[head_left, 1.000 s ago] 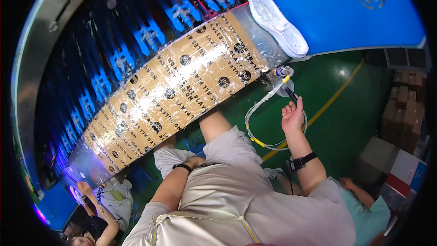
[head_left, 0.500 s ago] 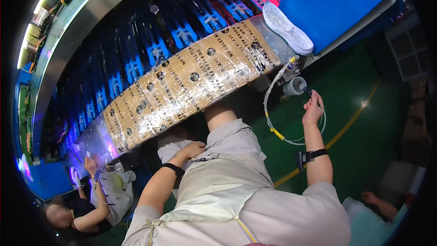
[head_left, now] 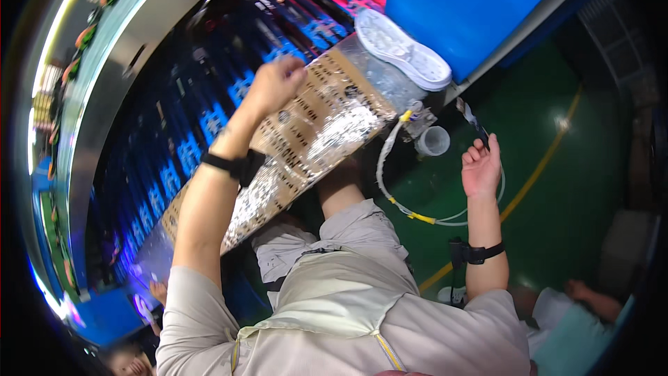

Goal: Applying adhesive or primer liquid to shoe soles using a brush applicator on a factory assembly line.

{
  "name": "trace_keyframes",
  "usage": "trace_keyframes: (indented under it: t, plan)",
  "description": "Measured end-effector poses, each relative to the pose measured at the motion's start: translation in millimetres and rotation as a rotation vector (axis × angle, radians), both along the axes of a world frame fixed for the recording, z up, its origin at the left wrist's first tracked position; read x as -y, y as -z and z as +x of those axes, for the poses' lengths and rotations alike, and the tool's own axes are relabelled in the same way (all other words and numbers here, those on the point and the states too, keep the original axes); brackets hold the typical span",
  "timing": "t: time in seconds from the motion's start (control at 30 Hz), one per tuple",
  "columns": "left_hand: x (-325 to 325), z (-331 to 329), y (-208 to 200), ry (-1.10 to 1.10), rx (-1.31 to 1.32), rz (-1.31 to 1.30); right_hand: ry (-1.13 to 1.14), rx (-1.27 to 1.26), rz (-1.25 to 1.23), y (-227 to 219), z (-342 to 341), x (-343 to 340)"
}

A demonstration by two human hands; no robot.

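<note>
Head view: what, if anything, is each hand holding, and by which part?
Right hand: a black-handled brush, grip on its handle. Left hand: curled and blurred, so any hold cannot be told.

tool handle partly hidden, blue panel cropped

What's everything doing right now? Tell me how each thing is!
Left hand: raised over the cardboard, fingers blurry
Right hand: closed around the brush
Brush: held, out of the cup
Cup: open on top
Shoe sole: lying down, hollow side up
Tube: bent into a big curve
Cardboard: shiny on top
</note>
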State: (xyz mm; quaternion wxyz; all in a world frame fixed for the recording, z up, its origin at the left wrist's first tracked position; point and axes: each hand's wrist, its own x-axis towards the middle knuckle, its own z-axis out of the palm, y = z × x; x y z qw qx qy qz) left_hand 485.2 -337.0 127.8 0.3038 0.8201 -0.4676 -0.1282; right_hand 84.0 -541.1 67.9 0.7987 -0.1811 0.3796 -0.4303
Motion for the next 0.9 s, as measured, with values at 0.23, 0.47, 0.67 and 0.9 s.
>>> trace_keyframes:
  t: [0.23, 0.47, 0.67, 0.9]
  plan:
    - [170.5, 42.5, 54.8, -0.165, 0.034, -0.016, 0.055, 0.073, 0.169, -22.8, 15.6, 19.0]
    - [221.5, 52.2, 103.8, -0.069, -0.567, -0.107, 0.065, 0.072, 0.161, -33.8, 33.9, 14.8]
    - [100.1, 30.3, 54.0, -0.293, -0.835, -0.151, -0.123, 0.074, -0.056, -55.1, 57.6, -15.0]
    - [-152.7, -43.6, 40.3, -0.739, -0.948, -0.486, -0.349, 0.059, -0.560, -87.7, 92.4, -88.3]
